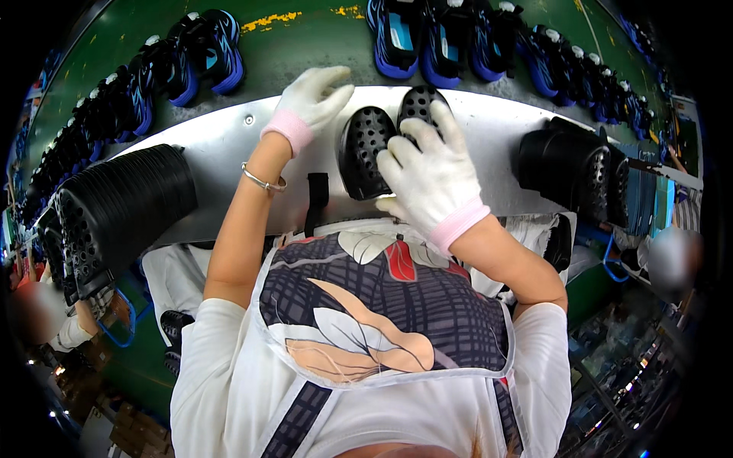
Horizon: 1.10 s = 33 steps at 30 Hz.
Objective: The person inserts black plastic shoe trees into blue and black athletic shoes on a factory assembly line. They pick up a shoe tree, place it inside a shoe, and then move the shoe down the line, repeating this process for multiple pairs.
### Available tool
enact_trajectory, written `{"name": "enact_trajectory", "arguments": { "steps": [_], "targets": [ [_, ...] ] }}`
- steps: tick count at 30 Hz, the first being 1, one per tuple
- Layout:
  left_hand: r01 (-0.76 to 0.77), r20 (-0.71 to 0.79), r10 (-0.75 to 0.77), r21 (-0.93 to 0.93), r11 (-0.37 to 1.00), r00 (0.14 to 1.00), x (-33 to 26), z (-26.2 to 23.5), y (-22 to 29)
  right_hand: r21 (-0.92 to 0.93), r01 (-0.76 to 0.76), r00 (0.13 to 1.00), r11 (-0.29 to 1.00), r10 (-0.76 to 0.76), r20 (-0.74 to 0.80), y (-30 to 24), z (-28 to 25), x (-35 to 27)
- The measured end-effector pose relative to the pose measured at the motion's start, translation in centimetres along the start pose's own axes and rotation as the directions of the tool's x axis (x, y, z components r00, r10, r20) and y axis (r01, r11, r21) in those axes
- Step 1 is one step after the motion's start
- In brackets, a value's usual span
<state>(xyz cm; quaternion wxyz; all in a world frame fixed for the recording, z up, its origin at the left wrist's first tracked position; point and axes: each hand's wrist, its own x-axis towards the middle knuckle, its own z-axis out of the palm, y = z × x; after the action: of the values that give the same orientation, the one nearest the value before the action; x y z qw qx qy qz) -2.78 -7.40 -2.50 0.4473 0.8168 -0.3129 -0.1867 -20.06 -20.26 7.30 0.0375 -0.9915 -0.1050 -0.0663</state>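
Observation:
Two black perforated pieces, shaped like the front of a shoe sole, lie side by side on a shiny metal table. My right hand (437,166), in a white glove with a pink cuff, rests over the right perforated piece (418,98) with its fingers spread. Its thumb side is near the lower end of the left perforated piece (367,149). The palm hides much of the right piece. To the left, my left hand (314,95) in a matching glove hovers over the table's far edge, fingers apart and holding nothing.
Stacks of nested black perforated pieces stand at the left (126,202) and right (569,164) of the metal table (229,137). Beyond it, rows of black-and-blue shoes (397,42) line a green surface (305,46). A black strap (317,191) hangs at the near edge. Other people sit at both sides.

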Motion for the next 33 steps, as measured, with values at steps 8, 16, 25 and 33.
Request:
{"name": "enact_trajectory", "arguments": {
  "steps": [8,16,25,33],
  "targets": [
    [-0.037,0.034,0.037,-0.006,0.999,0.999,-0.6,0.5,-0.3,-0.086,0.134,0.985,0.987,-0.123,0.123,-0.3,2.1,-0.3],
    [-0.010,0.069,0.013,-0.046,0.999,0.998,-0.5,0.6,-0.2,-0.057,0.097,0.994,0.994,-0.093,0.065,-0.6,2.5,0.0],
    [0.027,0.081,-0.024,-0.042,0.999,0.996,-1.4,0.7,-0.1,-0.149,0.165,0.958,0.975,-0.122,0.261,-0.7,2.2,1.3],
    [0.123,0.103,-0.088,-0.424,0.897,0.991,-2.0,-1.0,2.0,0.084,0.102,0.969,0.991,-0.118,0.219,-1.1,-5.1,2.2]
  ]
}}
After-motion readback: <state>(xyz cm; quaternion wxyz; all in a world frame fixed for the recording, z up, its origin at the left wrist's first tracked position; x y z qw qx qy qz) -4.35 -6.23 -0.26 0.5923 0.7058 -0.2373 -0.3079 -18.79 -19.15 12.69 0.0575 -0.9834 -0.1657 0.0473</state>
